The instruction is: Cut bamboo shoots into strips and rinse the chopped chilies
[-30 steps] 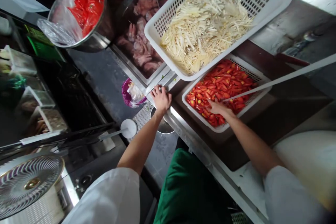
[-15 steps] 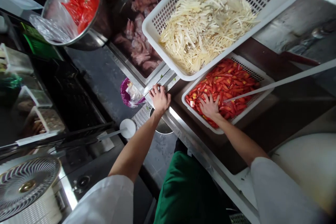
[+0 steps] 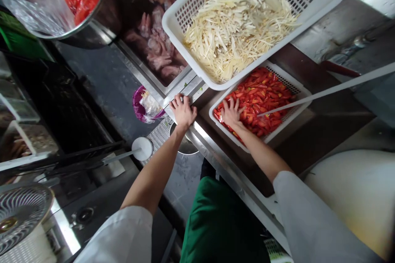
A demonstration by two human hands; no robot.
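My right hand [image 3: 231,113] lies with spread fingers on the red chili peppers [image 3: 262,94], near the left side of their white basket [image 3: 279,128]. That basket sits in a steel sink [image 3: 234,160]. On the metal corner of the sink edge rests my left hand [image 3: 183,111], its fingers spread and holding nothing. A long white pipe [image 3: 336,86] slants in from the right, its tip reaching the peppers. Above the peppers, a larger white basket [image 3: 212,80] is heaped with pale shredded strips [image 3: 237,28] and overlaps the pepper basket's far edge.
Pink raw meat pieces [image 3: 157,45] lie in a sink basin beyond my left hand. A steel pot [image 3: 105,35] holding red and clear plastic bags stands at upper left. A purple-lined bin [image 3: 138,104] is on the floor. A fan [image 3: 21,218] stands lower left.
My right hand has shifted toward the basket's upper left side across the peppers. My left hand stays on the sink edge. The whole view has moved slightly.
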